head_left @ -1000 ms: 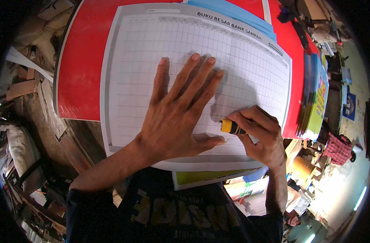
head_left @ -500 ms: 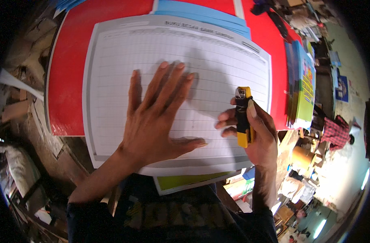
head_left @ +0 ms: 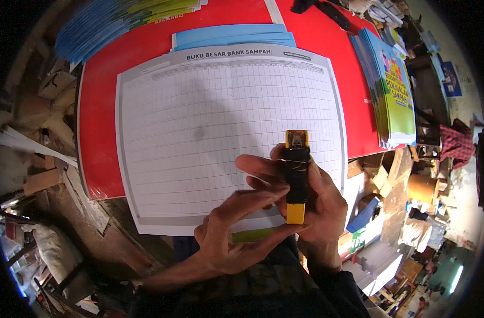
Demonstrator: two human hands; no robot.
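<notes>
Right hand (head_left: 319, 204) wraps a yellow-and-black utility cutter (head_left: 296, 177), held upright over the near edge of the gridded sheet (head_left: 221, 122). Left hand (head_left: 234, 233) is curled loosely, fingertips on the cutter's lower body. The sheet's near edge overhangs the red table (head_left: 101, 100). Most of the sheet lies bare beyond the hands. Far edge: blue sheets (head_left: 231, 36) poke out from under it. Right: booklet stack (head_left: 393, 87) at the table edge, apart from the sheet.

bright overhead light falls evenly on the white gridded sheet (head_left: 226, 138), where a soft shadow blurs. fisheye bending darkens and curves the frame's edges.
</notes>
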